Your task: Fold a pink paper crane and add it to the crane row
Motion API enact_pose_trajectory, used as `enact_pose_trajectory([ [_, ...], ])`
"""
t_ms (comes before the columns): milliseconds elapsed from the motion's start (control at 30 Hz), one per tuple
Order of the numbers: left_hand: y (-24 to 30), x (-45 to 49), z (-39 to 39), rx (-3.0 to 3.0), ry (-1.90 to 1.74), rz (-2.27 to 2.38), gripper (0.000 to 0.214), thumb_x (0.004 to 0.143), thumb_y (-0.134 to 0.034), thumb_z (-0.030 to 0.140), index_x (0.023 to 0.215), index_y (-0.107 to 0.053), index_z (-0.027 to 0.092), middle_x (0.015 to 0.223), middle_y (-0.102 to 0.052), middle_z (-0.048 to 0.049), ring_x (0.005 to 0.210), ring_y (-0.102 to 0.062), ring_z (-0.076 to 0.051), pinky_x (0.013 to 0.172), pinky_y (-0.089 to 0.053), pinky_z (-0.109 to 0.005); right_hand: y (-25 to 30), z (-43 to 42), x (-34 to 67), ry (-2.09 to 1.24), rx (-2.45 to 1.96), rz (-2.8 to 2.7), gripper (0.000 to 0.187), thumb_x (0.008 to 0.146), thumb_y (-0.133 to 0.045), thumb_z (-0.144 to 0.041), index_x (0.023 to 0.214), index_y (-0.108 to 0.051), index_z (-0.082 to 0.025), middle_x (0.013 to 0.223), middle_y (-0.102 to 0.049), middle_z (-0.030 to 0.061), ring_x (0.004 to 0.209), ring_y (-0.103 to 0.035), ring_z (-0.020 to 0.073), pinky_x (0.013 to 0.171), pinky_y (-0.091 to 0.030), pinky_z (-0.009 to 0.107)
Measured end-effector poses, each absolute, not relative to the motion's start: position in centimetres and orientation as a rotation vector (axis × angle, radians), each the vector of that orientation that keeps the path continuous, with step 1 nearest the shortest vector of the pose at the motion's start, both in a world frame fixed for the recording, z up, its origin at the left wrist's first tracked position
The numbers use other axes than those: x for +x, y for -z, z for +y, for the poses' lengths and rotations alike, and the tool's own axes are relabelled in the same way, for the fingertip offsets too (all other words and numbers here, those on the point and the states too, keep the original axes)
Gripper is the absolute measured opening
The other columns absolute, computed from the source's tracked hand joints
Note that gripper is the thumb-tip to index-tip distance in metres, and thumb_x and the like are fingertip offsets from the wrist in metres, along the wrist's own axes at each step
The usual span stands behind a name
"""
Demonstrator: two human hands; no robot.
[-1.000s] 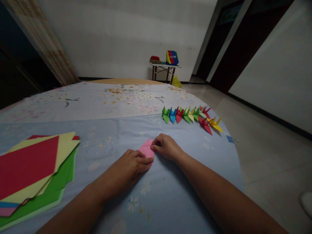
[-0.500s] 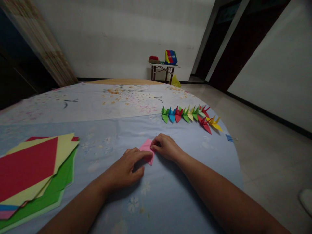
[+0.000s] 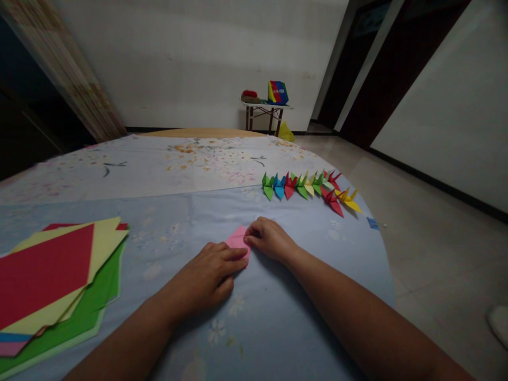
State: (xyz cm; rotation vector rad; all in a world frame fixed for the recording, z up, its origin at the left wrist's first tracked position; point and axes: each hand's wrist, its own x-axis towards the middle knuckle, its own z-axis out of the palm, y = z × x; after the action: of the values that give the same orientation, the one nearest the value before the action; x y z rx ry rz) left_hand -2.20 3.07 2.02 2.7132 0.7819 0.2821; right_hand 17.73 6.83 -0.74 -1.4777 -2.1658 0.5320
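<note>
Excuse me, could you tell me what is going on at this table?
A person works a small folded pink paper on the blue floral tablecloth: the left hand presses onto it, the right hand touches its edge. A row of folded colourful paper cranes lies beyond; a stack of coloured paper sheets sits left.

Pink folded paper [image 3: 237,239] between left grip [image 3: 206,276] and right grip [image 3: 270,241]. Pale blue cloth [image 3: 278,317] with white flowers beneath. Left of the grips, red, yellow, green sheets [image 3: 47,270]; beyond them, green, blue, red, yellow cranes [image 3: 305,186].
</note>
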Motion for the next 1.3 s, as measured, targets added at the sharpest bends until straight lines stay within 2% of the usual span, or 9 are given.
enact_pose_trajectory([
  [500,-1.9,-2.3,2.8,2.700,-0.286,0.815,0.050,0.074,-0.044,0.009,0.119,-0.053,0.029,0.126,-0.054,-0.0023,0.106,-0.046,-0.024,0.091,-0.032,-0.043,0.4,6.9,17.8,-0.532,-1.587,-2.108,0.012,0.071,-0.068,-0.032,0.078,-0.065,-0.023,0.080,-0.060,0.0004,0.085,-0.048,0.0168,0.078,-0.027,0.032],
  [1100,-2.5,-1.7,2.6,2.702,-0.234,0.830,0.048,0.072,-0.044,0.008,0.114,-0.055,0.028,0.125,-0.056,-0.0006,0.098,-0.046,-0.023,0.086,-0.032,-0.041,0.2,7.1,17.7,-0.567,-1.585,-2.069,0.010,0.069,-0.070,-0.034,0.072,-0.069,-0.024,0.076,-0.063,-0.0011,0.082,-0.052,0.0153,0.080,-0.029,0.031],
  [1300,-2.9,-1.5,2.5,2.705,-0.181,0.855,0.047,0.072,-0.042,0.009,0.114,-0.055,0.028,0.125,-0.056,0.0000,0.098,-0.046,-0.023,0.086,-0.031,-0.042,0.2,7.3,17.8,-0.599,-1.589,-2.059,0.017,0.071,-0.067,-0.039,0.072,-0.069,-0.022,0.072,-0.064,-0.0006,0.074,-0.053,0.0136,0.070,-0.032,0.026],
])
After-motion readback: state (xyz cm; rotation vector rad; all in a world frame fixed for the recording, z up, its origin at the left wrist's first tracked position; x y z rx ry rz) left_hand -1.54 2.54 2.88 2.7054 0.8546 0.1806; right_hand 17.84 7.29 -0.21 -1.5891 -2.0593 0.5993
